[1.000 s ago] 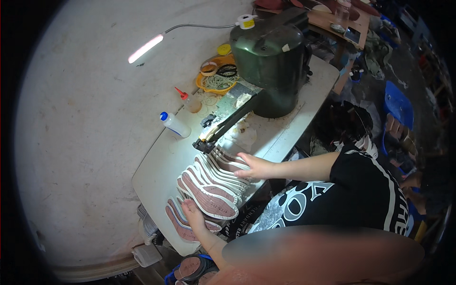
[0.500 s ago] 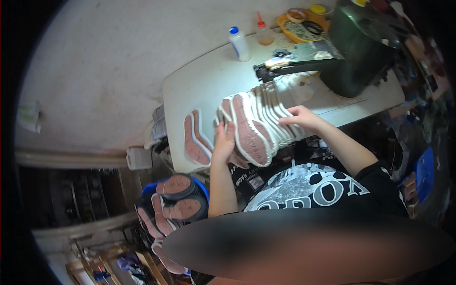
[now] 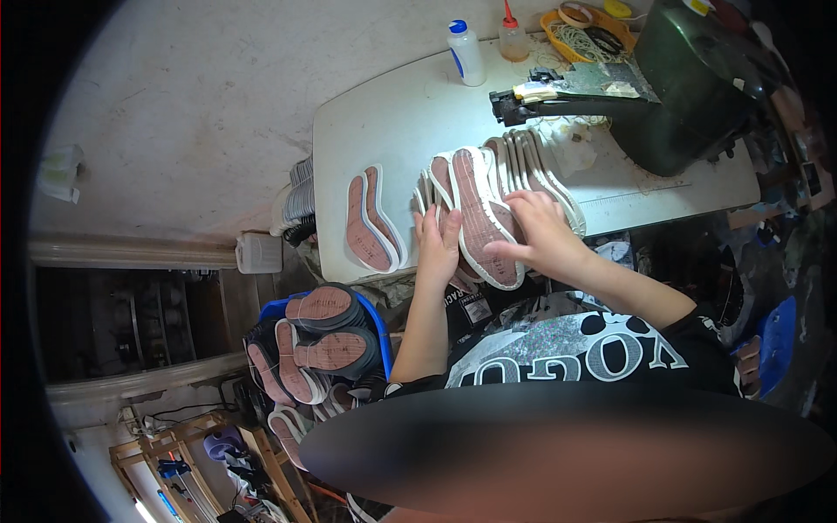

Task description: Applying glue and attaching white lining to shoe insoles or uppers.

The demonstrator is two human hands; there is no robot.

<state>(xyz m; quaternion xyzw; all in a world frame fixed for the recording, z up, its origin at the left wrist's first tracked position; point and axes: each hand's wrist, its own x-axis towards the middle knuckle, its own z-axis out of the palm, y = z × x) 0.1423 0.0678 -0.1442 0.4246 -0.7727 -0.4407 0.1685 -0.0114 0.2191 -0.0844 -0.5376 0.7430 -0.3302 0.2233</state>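
Note:
A row of shoe soles (image 3: 479,209), pinkish-brown with white stitched rims, leans on edge at the table's front side. My left hand (image 3: 438,247) is closed against the left end of the row, thumb up along the sole faces. On the right, my right hand (image 3: 545,234) grips the front sole and those behind it, its thumb across the lower part of the face. Several more soles (image 3: 558,187) fan out beyond my right fingers. To the left of my hands, two loose soles (image 3: 370,228) lie overlapping on the white table (image 3: 349,135).
A dark green sewing machine (image 3: 689,105) with a long arm stands at the right. Behind it are a white bottle with a blue cap (image 3: 467,61), a red-tipped bottle (image 3: 513,42) and a yellow basket (image 3: 558,35). A blue bin (image 3: 377,327) of soles sits lower left.
My right hand has moved left from the fanned soles onto the front sole's face and edge. The soles at the right have spread apart from the front ones. The view has shifted.

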